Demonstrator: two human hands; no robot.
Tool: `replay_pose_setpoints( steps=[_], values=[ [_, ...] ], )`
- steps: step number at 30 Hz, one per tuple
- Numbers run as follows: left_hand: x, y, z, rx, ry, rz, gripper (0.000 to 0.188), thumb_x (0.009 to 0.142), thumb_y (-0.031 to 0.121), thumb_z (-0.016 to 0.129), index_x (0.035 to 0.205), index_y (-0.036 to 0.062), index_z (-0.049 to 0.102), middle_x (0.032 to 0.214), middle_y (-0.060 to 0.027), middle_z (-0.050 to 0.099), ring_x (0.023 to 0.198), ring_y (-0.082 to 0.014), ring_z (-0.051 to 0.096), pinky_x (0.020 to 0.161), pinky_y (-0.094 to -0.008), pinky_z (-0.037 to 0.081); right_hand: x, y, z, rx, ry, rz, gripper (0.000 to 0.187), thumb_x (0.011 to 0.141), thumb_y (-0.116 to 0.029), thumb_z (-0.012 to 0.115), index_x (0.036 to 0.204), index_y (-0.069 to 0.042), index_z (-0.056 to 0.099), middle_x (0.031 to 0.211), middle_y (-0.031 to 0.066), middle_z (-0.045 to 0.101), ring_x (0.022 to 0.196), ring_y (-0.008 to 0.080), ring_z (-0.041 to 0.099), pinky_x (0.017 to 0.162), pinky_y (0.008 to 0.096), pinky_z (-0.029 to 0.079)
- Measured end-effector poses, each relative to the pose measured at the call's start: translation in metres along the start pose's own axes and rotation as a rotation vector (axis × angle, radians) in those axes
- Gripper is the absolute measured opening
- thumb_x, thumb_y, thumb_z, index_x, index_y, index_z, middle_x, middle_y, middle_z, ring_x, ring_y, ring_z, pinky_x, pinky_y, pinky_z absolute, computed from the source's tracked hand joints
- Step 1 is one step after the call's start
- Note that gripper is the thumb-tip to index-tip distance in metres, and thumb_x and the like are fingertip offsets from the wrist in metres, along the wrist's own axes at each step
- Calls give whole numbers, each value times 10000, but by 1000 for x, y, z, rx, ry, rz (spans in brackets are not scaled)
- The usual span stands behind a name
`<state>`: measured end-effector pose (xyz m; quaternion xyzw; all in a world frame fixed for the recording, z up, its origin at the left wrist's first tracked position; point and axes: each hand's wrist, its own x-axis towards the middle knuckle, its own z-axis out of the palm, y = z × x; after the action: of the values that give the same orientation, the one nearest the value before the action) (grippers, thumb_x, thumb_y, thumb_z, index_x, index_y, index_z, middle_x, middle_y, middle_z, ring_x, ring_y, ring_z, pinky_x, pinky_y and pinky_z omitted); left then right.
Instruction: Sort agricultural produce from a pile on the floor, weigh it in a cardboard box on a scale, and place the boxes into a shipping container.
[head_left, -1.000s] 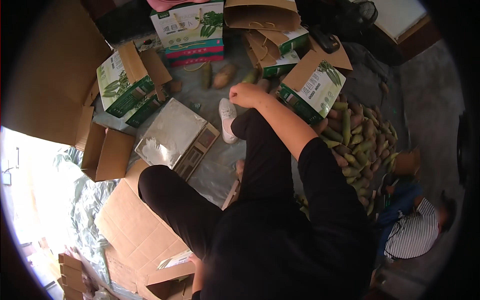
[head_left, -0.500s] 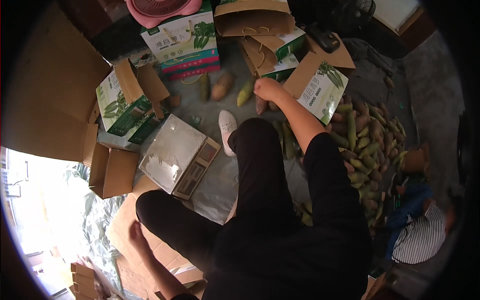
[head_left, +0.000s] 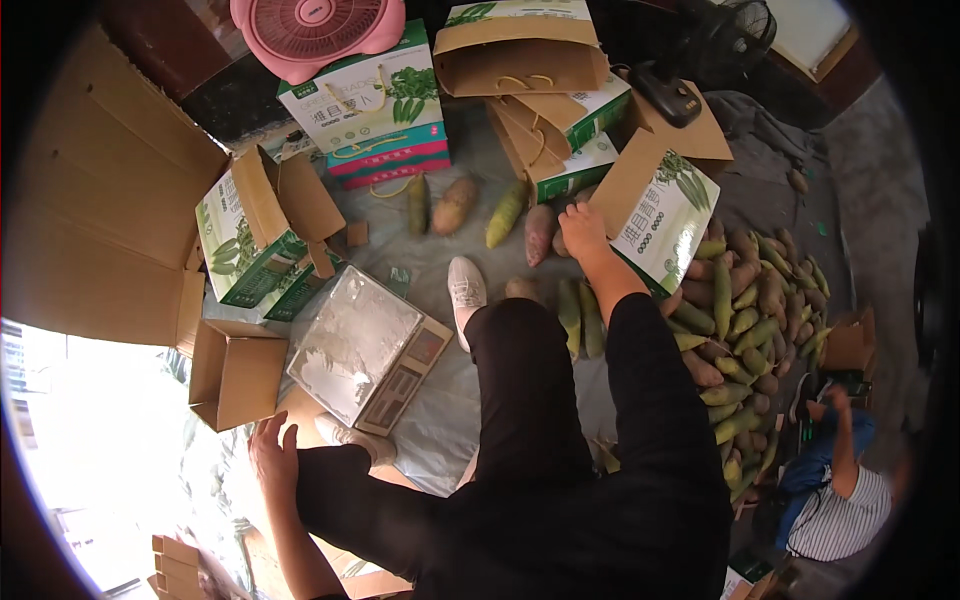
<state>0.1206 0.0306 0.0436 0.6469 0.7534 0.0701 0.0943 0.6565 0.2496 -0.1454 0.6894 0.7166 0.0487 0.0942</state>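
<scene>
My right hand (head_left: 583, 230) reaches down at the right end of a loose row on the grey sheet. Its fingers curl over a brownish radish (head_left: 560, 244), partly hidden by the hand. To its left lie a pinkish radish (head_left: 539, 236), a green radish (head_left: 507, 213), a thick brown one (head_left: 455, 205) and a slim green one (head_left: 417, 205). Close by on the right stands an open printed carton (head_left: 665, 215). My left hand (head_left: 272, 462) hangs empty beside my bent knee, thumb and fingers apart, below a small brown box (head_left: 236, 372).
A flat weighing scale (head_left: 355, 340) stands at centre left. Open printed cartons (head_left: 265, 225) sit left of it. A pink fan (head_left: 318, 25) rests on a gift box (head_left: 365, 95). A large radish heap (head_left: 745, 330) lies right. A person in a striped top (head_left: 845, 515) sits at far right.
My right hand has shifted from beside the green radish to the brownish one on the right. My left hand has risen toward the small brown box. The view has tilted slightly.
</scene>
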Motion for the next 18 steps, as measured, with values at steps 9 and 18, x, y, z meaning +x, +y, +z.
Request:
replay_pose_setpoints(
  steps=[9, 18],
  values=[
    [1, -7, 3, -29, -35, -49, 248, 817, 144, 592, 1038, 35, 618, 1015, -135, 630, 955, -319, 577, 871, -407, 418, -3, 0, 11, -360, -121, -134, 228, 828, -199, 485, 960, -160, 666, 1055, -2, 598, 1081, 184, 452, 893, 462, 307],
    [-2, -4, 1, -23, 9, -25, 245, 821, 150, 587, 1036, 36, 617, 1005, -130, 629, 949, -321, 576, 873, -411, 411, -38, 42, -42, -352, -188, -22, 185, 798, -205, 545, 868, -154, 709, 920, -13, 664, 1014, 169, 515, 813, 392, 371]
  ],
)
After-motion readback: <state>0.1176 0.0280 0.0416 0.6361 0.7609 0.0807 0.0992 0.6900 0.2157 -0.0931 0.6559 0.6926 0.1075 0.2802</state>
